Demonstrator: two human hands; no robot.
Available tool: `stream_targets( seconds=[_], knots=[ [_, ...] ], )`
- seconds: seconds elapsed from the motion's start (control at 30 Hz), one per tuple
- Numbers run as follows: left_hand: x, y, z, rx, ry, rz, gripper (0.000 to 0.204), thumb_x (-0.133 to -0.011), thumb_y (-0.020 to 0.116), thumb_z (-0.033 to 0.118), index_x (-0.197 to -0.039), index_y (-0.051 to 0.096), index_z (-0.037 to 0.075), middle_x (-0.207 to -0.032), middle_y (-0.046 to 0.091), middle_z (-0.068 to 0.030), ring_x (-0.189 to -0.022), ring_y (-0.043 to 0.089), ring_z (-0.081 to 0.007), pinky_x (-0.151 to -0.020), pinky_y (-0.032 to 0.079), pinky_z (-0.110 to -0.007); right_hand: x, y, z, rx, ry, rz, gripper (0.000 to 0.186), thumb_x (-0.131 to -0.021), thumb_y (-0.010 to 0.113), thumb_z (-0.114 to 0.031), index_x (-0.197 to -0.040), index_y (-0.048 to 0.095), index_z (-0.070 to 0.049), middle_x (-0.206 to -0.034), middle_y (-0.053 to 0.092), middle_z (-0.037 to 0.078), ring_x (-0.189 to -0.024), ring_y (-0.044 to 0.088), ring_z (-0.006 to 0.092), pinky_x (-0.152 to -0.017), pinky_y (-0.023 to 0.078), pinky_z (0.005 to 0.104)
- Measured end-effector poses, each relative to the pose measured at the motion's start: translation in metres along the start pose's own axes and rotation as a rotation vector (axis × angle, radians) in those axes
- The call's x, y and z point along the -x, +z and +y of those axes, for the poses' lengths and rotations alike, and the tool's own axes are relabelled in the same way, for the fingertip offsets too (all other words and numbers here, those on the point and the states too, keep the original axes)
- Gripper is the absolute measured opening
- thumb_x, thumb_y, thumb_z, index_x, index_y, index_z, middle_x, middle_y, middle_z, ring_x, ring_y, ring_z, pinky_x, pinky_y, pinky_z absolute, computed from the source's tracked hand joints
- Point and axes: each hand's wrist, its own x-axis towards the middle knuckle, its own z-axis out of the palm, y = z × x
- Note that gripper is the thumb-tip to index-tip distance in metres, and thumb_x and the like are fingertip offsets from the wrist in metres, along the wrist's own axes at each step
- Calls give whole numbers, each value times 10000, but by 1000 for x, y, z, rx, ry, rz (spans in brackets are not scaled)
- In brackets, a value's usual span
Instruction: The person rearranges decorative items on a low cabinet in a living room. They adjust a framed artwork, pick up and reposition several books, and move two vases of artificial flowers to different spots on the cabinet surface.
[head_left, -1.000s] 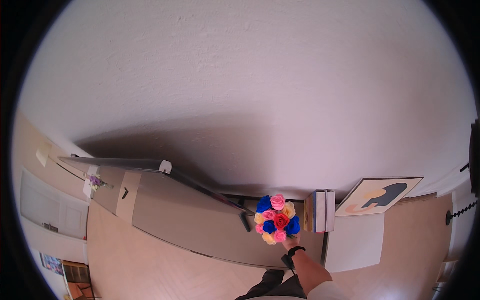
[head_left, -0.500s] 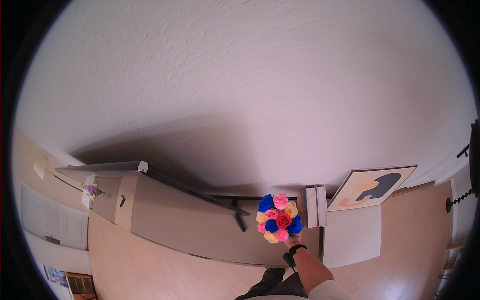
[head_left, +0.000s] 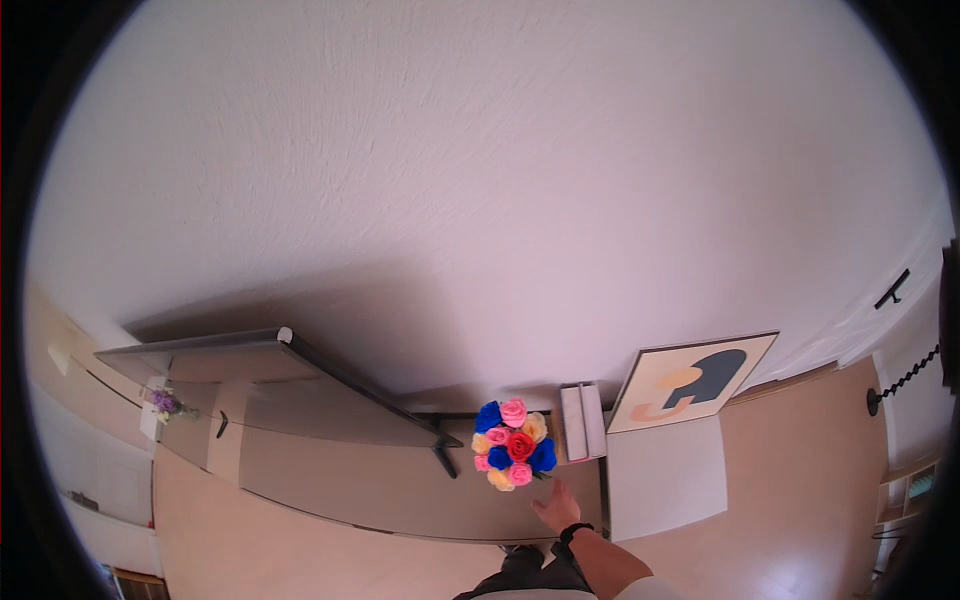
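Observation:
A round bouquet of artificial roses (head_left: 520, 447) in red, pink, blue and cream stands on the long brown cabinet (head_left: 400, 495). Its base is hidden beneath the blooms. My right hand (head_left: 558, 508) is just on the near side of the flowers, apart from them. Its fingers are stretched out and hold nothing, and a black band circles the wrist. My left hand does not show.
Upright book-like boxes (head_left: 582, 422) stand right of the roses. A large television (head_left: 340, 385) is to the left. At right, a framed abstract picture (head_left: 690, 380) leans on the wall above a white cabinet (head_left: 668, 480). Purple flowers (head_left: 165, 403) appear far left.
My right hand has drawn back toward me from under the bouquet, and its fingers now show. The bouquet stays beside the boxes. The whole view has shifted slightly.

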Motion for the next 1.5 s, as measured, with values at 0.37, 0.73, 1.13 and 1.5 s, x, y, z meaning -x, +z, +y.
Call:
stream_targets(
  seconds=[0.37, 0.73, 1.13, 1.5],
  knots=[
    [-76, 93, 57, -83, -13, -116, 191, -881, 552, 211, -1013, 615, 89, -885, 630, -54, -748, 613, -196, -601, 478, -348, 67, -110, 156, -7, 406, -27, 579, -788, 636, -384, -1199, 573, 19, -1058, 674, 215, -1058, 621, 370, -960, 476, 427],
    [23, 269, 284, -340, 474, -119, 336, -945, 510, 298, -1037, 612, -9, -720, 685, -117, -606, 662, -168, -527, 499, -281, -6, -269, 266, -280, 349, 252, 485, -773, 641, -328, -1101, 627, 29, -1114, 645, 249, -1061, 611, 388, -930, 487, 435],
    [119, 463, 462, -135, 847, -65, 344, -928, 549, 244, -1129, 587, -33, -878, 666, -103, -749, 638, -174, -615, 510, -267, -124, -462, 273, -520, 7, 414, 683, -801, 695, -238, -1318, 394, 91, -1216, 553, 248, -1106, 561, 325, -937, 455, 386],
    [101, 544, 509, -180, 971, -64, 748, -865, 615, 184, -1472, 235, -31, -1509, 307, -234, -1390, 323, -357, -851, 514, -346, -147, -474, 266, -577, -74, 292, 804, -816, 674, -248, -1422, 257, 74, -1406, 400, 293, -1336, 381, 379, -1105, 303, 396]
  ],
)
